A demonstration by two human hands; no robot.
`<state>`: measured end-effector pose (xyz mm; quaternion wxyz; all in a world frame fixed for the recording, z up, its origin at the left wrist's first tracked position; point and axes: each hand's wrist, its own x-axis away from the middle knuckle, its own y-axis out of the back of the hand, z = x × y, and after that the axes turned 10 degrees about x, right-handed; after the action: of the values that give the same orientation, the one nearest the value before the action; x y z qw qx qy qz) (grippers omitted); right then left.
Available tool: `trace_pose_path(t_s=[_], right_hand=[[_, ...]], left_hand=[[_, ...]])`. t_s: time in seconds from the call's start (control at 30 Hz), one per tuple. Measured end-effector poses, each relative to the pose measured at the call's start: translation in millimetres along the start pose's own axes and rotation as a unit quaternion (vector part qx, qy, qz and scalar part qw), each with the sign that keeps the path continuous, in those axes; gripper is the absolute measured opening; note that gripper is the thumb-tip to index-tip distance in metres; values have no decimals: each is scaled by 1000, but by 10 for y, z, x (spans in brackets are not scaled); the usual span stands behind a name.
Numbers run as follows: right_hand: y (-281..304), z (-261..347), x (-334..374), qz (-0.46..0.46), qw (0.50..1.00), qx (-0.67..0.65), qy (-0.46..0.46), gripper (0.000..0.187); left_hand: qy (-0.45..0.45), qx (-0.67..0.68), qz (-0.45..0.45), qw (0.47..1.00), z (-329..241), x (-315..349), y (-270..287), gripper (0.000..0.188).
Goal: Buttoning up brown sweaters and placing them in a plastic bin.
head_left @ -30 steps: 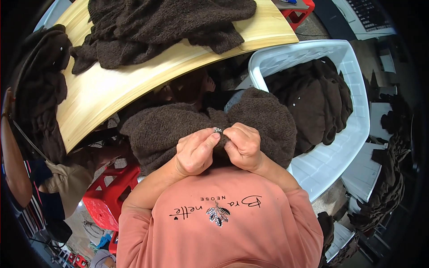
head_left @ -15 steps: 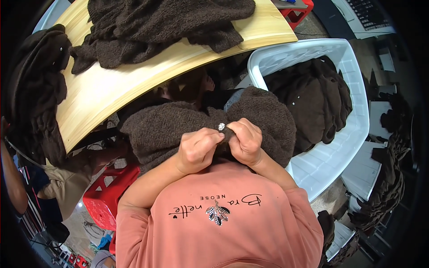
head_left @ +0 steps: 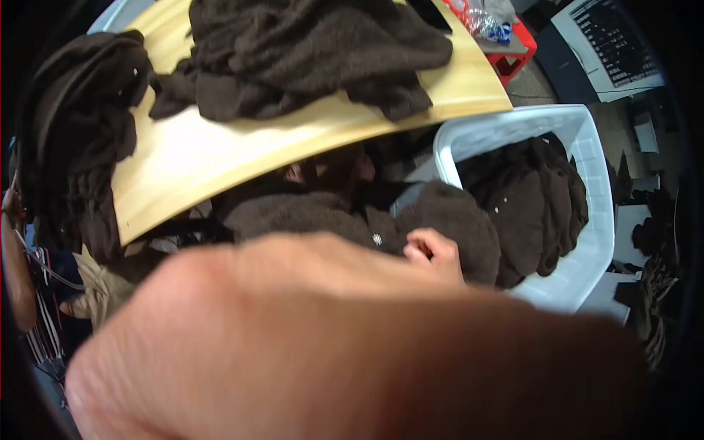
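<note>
A dark brown fuzzy knit garment (head_left: 447,220) lies across my lap, with a small sparkly button (head_left: 378,239) on it. Just right of the button, my right hand (head_left: 438,253) rests at the garment with its fingers curled closed. What those fingers hold, if anything, is hidden. My left hand (head_left: 242,323) is raised very close to the camera, large and blurred. Its fingers cannot be made out, and together with the forearm it covers the lower part of the view, including the garment's near side.
More brown garments (head_left: 308,59) are heaped on the curved wooden table (head_left: 183,158), and others (head_left: 81,139) hang over its left end. A white plastic bin (head_left: 598,176) at right holds brown garments (head_left: 524,213). Beyond stands a red stool (head_left: 513,62). A person's arm (head_left: 18,271) shows far left.
My left hand has left the garment and come up close to the camera. My right hand stays by the button, slightly farther from it. The view has shifted, and the scene sits lower and further right.
</note>
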<state>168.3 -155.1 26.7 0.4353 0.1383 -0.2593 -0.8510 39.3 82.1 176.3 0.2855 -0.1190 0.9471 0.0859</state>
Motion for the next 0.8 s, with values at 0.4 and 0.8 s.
trace_pose_path(t_s=[0.4, 0.8], right_hand=[[-168, -155, 225, 59, 986, 145, 51, 13], [-35, -294, 101, -20, 982, 178, 58, 18]], left_hand=[[-29, -46, 131, 990, 10, -596, 464, 15], [33, 39, 144, 988, 96, -563, 260, 20]])
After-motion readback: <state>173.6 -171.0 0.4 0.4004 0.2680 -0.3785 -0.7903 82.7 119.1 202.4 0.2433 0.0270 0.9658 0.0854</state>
